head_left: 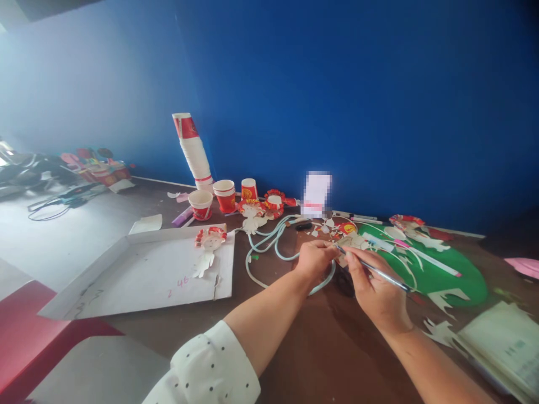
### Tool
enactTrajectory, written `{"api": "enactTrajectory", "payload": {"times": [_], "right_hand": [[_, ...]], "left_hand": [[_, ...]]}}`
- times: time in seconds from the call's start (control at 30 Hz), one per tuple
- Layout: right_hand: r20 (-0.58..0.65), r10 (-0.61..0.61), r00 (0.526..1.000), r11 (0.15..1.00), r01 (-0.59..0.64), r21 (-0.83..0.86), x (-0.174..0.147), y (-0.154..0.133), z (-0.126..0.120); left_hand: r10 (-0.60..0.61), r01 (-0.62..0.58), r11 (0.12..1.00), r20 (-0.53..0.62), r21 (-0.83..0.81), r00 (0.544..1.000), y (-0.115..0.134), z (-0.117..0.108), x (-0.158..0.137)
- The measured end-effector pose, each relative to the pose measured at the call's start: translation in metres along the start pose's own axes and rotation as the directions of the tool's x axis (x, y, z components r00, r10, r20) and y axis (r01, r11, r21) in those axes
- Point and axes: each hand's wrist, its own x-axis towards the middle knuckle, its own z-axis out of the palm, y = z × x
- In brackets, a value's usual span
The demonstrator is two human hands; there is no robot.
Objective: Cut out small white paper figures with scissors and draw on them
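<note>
well apart, gripped pen [385, 275] and tray edge [226, 258]

We see smooth paper cups [195, 160], a shiny pen [387, 276] that looks plastic, a cloth sleeve [210, 365] and a dull cardboard tray [143, 275].

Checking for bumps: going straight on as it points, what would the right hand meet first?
Probably the left hand, near the tip of the pen in the right hand; depth is unclear.
</note>
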Motion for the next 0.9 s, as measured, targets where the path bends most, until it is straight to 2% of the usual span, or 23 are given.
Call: {"api": "enactTrajectory", "payload": {"times": [0.9], "right_hand": [[-0.033, -0.019, 0.999, 0.999, 0.018, -0.027, 0.0019, 0.0028, -0.0006]], "left_hand": [[-0.007, 0.006, 0.998, -0.007, -0.064, 1.000, -0.0039, 0.0000, 0.0030]]}}
